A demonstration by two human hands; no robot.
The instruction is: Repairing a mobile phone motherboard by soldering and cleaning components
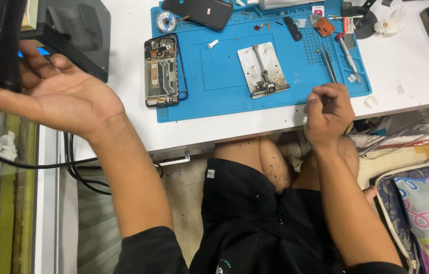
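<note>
Black shorts and bare knees fill the near foreground, tucked under the white table (407,71) edge.

Left hand (57,96): flat, palm up, fingers spread, reaching out to the far left toward a dark box-like unit (75,33). Holds nothing; fingertips partly hidden behind a black object close to the lens.

Right hand (327,114): curled loosely at the front edge of the blue work mat (219,76), by the mat's right corner. Cannot tell whether anything small is pinched inside the fist.

Opened phone (161,71), back off and boards exposed, lies upright along the mat's left edge, between the two hands. Metal holder plate (263,69) with a small clamped part sits mid-mat. Tweezers (328,63) and a screwdriver (349,58) lie just beyond the right hand.

Judgement: a pause in bench repair, with the left hand reaching for equipment at the side. Any next pick would call for a fine pinch.

Room: mat centre is open; table front edge is close to the right hand; cables (80,170) hang at left.
</note>
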